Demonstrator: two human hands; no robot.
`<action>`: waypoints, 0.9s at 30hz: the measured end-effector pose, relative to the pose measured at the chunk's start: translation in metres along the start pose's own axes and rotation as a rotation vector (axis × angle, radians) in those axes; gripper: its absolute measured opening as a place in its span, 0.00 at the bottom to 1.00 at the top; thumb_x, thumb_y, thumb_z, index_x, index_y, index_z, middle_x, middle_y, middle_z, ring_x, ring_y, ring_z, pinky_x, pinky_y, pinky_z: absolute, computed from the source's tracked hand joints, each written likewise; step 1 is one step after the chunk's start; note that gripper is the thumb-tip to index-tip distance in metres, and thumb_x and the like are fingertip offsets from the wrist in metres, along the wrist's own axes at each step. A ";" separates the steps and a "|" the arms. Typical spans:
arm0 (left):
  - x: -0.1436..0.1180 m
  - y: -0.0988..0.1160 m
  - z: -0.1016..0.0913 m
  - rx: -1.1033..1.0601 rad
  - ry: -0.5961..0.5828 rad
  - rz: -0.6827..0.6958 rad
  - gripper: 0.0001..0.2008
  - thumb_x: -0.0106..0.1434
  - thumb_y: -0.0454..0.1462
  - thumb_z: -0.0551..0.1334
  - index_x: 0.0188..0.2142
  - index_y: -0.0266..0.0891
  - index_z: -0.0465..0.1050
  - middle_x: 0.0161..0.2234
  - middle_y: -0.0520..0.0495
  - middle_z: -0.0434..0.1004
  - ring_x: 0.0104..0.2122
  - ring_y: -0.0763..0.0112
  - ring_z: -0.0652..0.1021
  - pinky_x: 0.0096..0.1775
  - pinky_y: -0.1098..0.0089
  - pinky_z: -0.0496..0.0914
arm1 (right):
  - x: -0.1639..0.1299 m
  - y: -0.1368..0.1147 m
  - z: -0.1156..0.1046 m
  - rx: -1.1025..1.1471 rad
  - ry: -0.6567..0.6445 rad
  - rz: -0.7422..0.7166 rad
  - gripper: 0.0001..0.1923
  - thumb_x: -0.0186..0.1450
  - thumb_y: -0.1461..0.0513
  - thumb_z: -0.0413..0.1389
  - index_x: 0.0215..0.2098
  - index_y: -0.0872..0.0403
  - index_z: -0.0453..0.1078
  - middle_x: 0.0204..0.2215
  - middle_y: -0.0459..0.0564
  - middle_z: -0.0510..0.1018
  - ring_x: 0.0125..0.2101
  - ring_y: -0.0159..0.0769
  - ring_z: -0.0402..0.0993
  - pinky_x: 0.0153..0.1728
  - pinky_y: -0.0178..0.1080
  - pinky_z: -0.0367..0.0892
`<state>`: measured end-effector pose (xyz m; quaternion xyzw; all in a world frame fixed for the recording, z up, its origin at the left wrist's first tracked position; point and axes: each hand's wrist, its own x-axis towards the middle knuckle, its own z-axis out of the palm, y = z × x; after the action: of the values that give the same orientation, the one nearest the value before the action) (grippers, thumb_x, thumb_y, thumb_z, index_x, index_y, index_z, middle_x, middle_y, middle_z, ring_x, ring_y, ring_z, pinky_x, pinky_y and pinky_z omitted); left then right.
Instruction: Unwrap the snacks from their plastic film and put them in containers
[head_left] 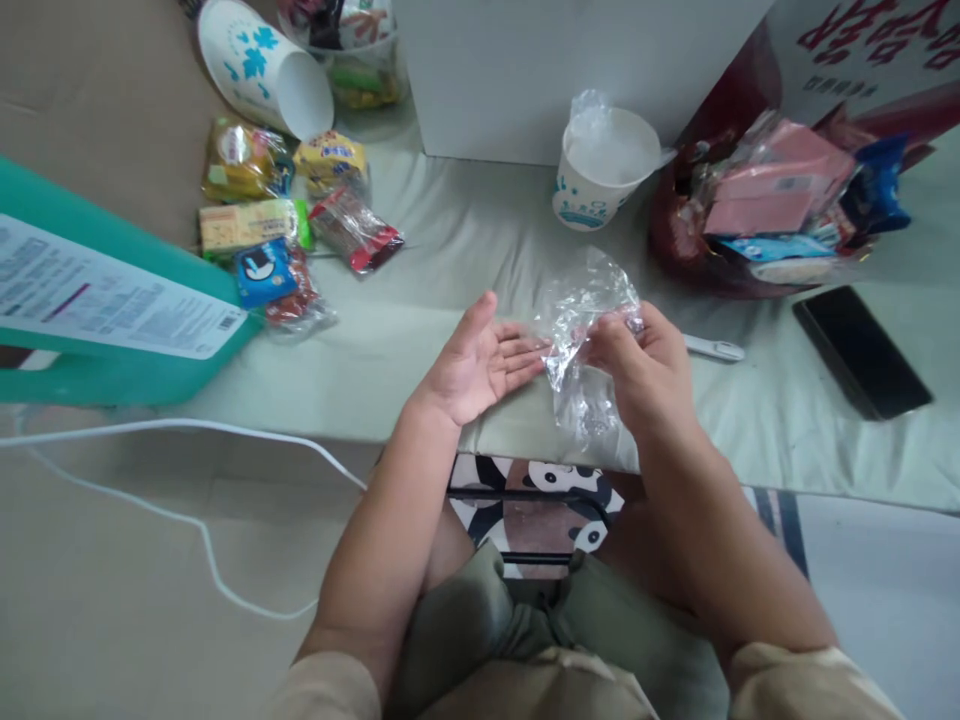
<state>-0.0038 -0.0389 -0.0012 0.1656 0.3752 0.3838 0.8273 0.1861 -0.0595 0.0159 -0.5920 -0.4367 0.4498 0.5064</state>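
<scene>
A pale green cloth (420,250) covered the table; snack packets (285,215) lay far left, a cup (592,185) far centre, a phone (862,350) right.

Beige sleeves, seemingly olive trousers.

Hardly any writing could be made out. Large red Chinese characters stood on the white box (877,45), up and to the right of the paper cup (600,170), cut off by the frame edge and not readable as words. Far to the left of the cup, a white label (105,295) on the teal container (112,360) carried lines of small print and a barcode, too fine to read. The snack packets (270,225) left of the cup bore printing too blurred to decipher.
</scene>
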 end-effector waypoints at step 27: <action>-0.013 0.023 0.053 0.927 0.407 0.842 0.10 0.48 0.29 0.75 0.25 0.41 0.76 0.42 0.45 0.77 0.55 0.54 0.77 0.63 0.59 0.68 | 0.030 -0.006 -0.046 -0.712 -0.217 -0.524 0.07 0.64 0.59 0.58 0.37 0.52 0.77 0.49 0.59 0.76 0.53 0.53 0.73 0.57 0.55 0.67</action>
<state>0.0184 -0.0333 0.0535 0.5617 0.5537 0.4970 0.3618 0.2369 -0.0395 0.0228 -0.5483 -0.7498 0.1879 0.3192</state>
